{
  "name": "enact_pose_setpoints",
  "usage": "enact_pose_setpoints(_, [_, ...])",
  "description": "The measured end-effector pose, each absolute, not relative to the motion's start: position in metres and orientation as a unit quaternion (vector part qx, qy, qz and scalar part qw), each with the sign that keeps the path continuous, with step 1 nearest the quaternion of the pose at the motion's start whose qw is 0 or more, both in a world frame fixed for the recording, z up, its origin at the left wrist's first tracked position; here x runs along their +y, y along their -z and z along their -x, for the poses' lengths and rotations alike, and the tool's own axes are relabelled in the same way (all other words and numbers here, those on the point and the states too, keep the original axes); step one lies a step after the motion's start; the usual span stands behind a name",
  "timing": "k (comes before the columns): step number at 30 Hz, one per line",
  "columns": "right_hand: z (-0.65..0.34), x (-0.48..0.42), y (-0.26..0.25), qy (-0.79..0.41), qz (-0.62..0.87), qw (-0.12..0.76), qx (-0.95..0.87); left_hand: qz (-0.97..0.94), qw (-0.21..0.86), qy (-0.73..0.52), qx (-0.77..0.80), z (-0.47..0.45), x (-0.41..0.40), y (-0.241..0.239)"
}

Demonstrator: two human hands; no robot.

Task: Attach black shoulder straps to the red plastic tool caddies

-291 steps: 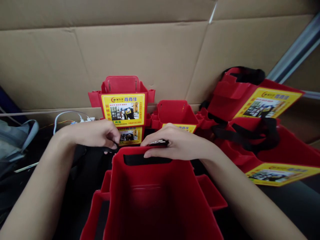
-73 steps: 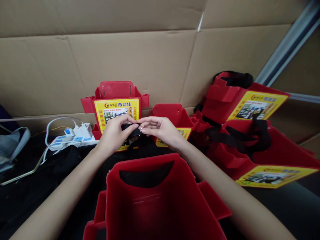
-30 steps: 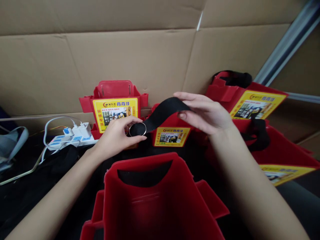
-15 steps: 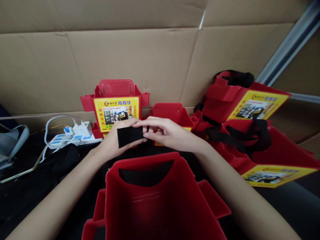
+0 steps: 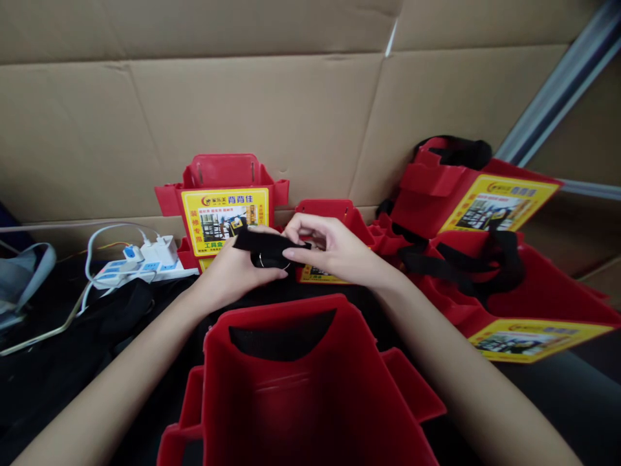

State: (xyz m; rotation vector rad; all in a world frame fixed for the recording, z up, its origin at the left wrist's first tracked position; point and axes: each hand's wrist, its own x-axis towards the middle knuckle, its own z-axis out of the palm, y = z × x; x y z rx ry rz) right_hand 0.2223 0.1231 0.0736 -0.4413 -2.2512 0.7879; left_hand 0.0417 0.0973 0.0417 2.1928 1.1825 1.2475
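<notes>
**Flat black fabric strap (image 5: 264,243): light, floppy, a two-handed pinch job**

Where: strap end is up beyond the back rim of the nearest open-topped red plastic bin (image 5: 339,388).

Hands: close together, both on it. Left hand (image 5: 227,273) is curled round the strap and a thin silvery metal ring (image 5: 262,261), thumb under the ring. Right hand (image 5: 334,249) pinches the strap between thumb and bent fingers. Far-side fingertips hidden, can't tell their exact grip.

Handling, my read: strap weighs next to nothing, bends flat-wise easily, little chance of damage. Won't push well, pull it instead. Pinch near the cut end, across the width, so it doesn't curl or twist. Ring should be stiff, smooth and a bit slippery; hold it by the outer edge, keep the opening free.

Bin: moulded plastic, probably stiff and light for its size. Grab by rim or side wall. A sagging black fabric band (image 5: 281,343) crosses inside the bin's back wall; can't tell if it joins the strap.

Around: yellow-labelled red plastic bins (image 5: 226,223) beyond the bin, left of centre; white power strip (image 5: 145,275) further left.
</notes>
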Motion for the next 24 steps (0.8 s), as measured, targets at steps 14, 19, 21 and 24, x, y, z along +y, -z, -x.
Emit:
enact_pose_setpoints(14, [-0.220,0.119,-0.072,-0.189,0.291,0.307,-0.886,-0.799,0.186,-0.418,0.391,-0.042,0.101,-0.039])
enact_pose_setpoints(19, [-0.219,0.117,-0.071,-0.095,0.368,0.280,-0.882,-0.806,0.185,-0.400,0.395,-0.044,0.103,-0.033])
enact_pose_setpoints(21, [-0.221,0.118,-0.072,-0.102,0.359,0.263,-0.890,-0.809,0.188,-0.399,0.388,-0.044,0.105,-0.032])
enact_pose_setpoints(24, [-0.223,0.121,-0.072,-0.116,0.346,0.245,-0.898,-0.810,0.192,-0.405,0.377,-0.045,0.106,-0.031])
